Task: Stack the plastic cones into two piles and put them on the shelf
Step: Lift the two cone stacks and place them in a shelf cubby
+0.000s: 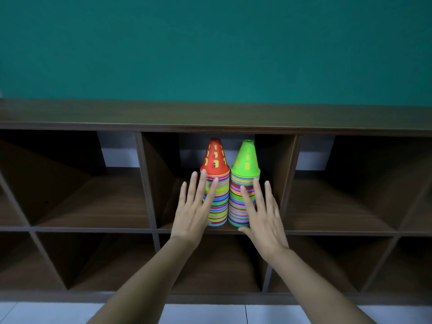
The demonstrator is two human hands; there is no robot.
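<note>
We count two piles of cones: the left pile (222, 202), topped by one red cone (214, 157), and the right pile (235, 206), topped by one green cone (246, 160). The nested cones beneath are too tightly packed to count. We also count two hands, the left hand (192, 213) and the right hand (265, 220), and one shelf (210, 127) with two rows of compartments.

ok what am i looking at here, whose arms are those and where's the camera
There is no machine here: the one picture comes from a wide-angle camera worn on a person's head, looking forward and down, so the two bare arms are the wearer's own. In front is a dark brown wooden shelf unit against a teal wall. In its upper middle compartment stand two upright piles of stacked multicoloured plastic cones, side by side and touching: the red-topped pile and the green-topped pile. The left hand lies with straight fingers against the red-topped one, the right hand against the green-topped one. Neither hand grips anything.
</note>
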